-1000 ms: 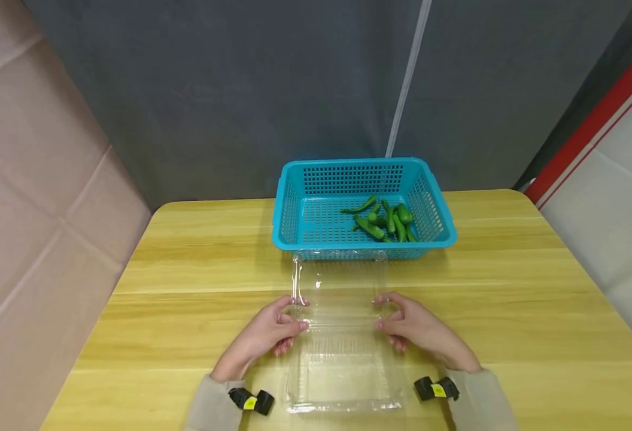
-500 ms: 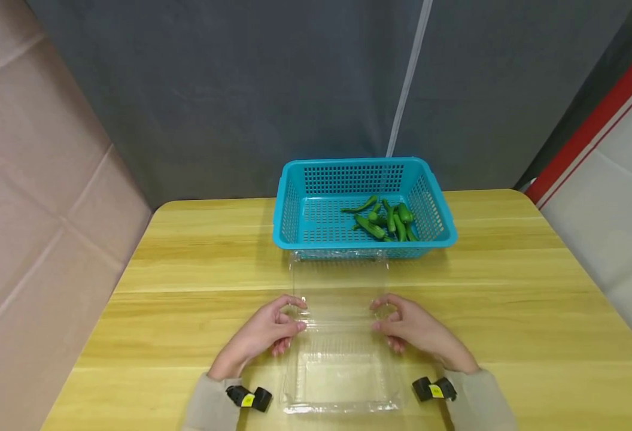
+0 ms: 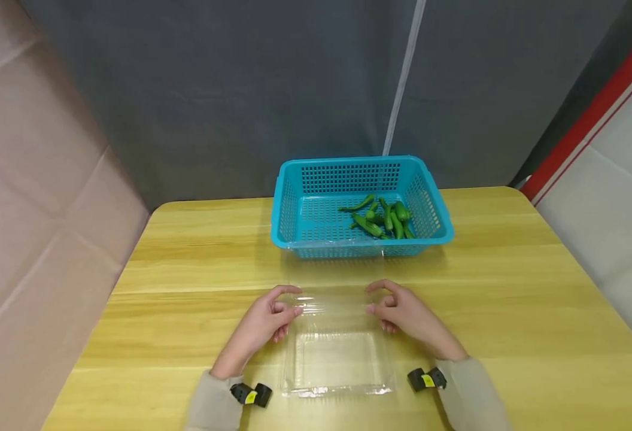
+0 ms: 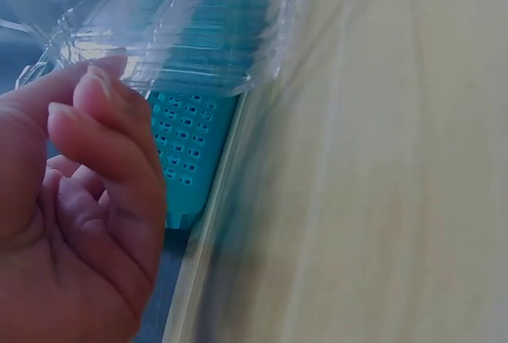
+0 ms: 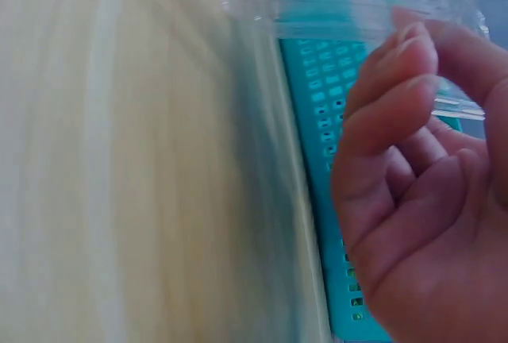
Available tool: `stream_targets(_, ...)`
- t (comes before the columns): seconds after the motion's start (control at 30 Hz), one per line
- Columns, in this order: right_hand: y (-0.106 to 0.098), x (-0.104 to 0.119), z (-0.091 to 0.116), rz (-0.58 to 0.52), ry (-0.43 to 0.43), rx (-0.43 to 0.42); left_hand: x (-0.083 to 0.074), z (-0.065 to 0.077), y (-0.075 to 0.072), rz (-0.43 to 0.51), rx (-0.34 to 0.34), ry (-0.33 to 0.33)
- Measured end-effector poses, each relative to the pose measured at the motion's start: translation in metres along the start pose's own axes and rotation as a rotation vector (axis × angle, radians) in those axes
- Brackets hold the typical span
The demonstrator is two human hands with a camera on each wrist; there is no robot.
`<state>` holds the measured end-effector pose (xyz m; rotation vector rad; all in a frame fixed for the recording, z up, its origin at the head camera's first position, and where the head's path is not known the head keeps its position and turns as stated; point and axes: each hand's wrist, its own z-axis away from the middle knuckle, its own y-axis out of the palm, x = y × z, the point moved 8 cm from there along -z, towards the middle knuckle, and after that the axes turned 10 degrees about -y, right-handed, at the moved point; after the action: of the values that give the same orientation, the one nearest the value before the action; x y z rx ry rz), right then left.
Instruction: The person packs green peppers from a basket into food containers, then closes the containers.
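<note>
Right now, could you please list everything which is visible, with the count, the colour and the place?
Clear plastic clamshell container: 1, transparent, opened, between the hands
Green chili peppers: several, overlapping so not countable exactly, green, mostly in the basket's right half
Plastic basket: 1, turquoise, table's far side
Table: 1, yellow wood-grain, below everything
Backdrop: 1, dark grey, behind the table
Left wall: 1, pale pinkish
Right wall: 1, white with red band
Wrist cameras: 2, black with yellow labels, at the wrists
Sleeves: 2, beige, on the forearms
Left hand, right hand: 2, bare, at the container's sides
</note>
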<state>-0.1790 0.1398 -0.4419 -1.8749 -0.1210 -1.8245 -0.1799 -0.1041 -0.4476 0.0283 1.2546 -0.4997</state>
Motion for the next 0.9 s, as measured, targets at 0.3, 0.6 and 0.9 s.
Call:
stream_targets(0.3,-0.012,0.004,-0.012,0.087,-0.051,-0.031,-0.01,-0.011,-0.007,-0.055,-0.099,0.045)
stream_targets(0.6,-0.016,0.012,-0.027,0.178,-0.114,-0.067,-0.013,-0.022,-0.017,-0.003,-0.176,0.085)
stream_targets(0.9,-0.018,0.012,-0.038,0.216,-0.11,-0.063,-0.011,-0.032,-0.022,0.008,-0.205,0.103)
